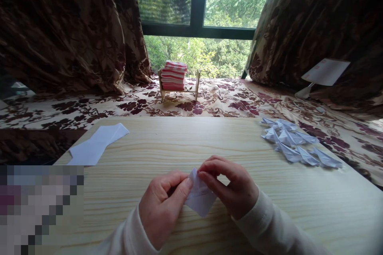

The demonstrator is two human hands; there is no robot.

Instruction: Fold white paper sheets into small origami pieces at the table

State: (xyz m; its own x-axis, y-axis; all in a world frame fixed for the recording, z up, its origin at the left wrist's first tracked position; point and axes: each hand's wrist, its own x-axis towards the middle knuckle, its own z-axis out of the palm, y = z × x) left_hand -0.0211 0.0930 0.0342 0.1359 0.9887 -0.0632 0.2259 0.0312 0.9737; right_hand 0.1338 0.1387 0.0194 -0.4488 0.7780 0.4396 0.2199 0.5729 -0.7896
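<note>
Near the front middle of the table, a small piece of folded white paper (201, 201) is held between both hands, one corner pointing toward me. My left hand (164, 203) pinches its left edge between thumb and fingers. My right hand (230, 185) has thumb and forefinger closed on the upper right part near the top corner. Crease lines cross the paper's upper half. On the right of the table lie several folded white paper pieces (290, 137) with pointed ends, set in rough rows. Flat white paper sheets (97, 143) overlap at the far left.
The pale wooden table (143, 143) ends before a ledge covered in floral cloth (221, 103). There stand a small wooden rack (179, 91) with folded striped cloths (173, 75) and a white lamp (324, 72). Patterned curtains (89, 28) flank the window. The lower left corner is pixelated.
</note>
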